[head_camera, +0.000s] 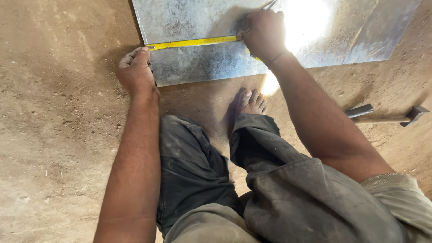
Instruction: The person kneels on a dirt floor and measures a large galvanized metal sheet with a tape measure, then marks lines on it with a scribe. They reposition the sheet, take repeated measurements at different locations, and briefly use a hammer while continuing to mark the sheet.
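Galvanised metal sheet (pixel 202 63) lies flat on the dirt floor (pixel 58 135), its near-left corner just ahead of the person's knees. Yellow tape measure (pixel 193 42) is stretched across the sheet from its left edge toward the middle, running parallel to the near edge.

Progress, as judged: tape is laid and pulled taut, so the measuring is set up. No scribed line or mark can be made out on the metal; glare washes out the area right of the hand. Marking looks in hand, not finished.

Left hand (pixel 135 69): arm straight, palm down at the sheet's left edge, thumb pinning the tape's end hook against that edge. Grip is closed lightly on the tape end.

Right hand (pixel 265 33): arm reaches forward over the near edge, fist curled around a thin metal scriber (pixel 269 5) and pressing the tape's far end down.

Bare foot (pixel 252 101) sits at the near edge. Hammer (pixel 387 118) lies on the floor, well apart to the right.
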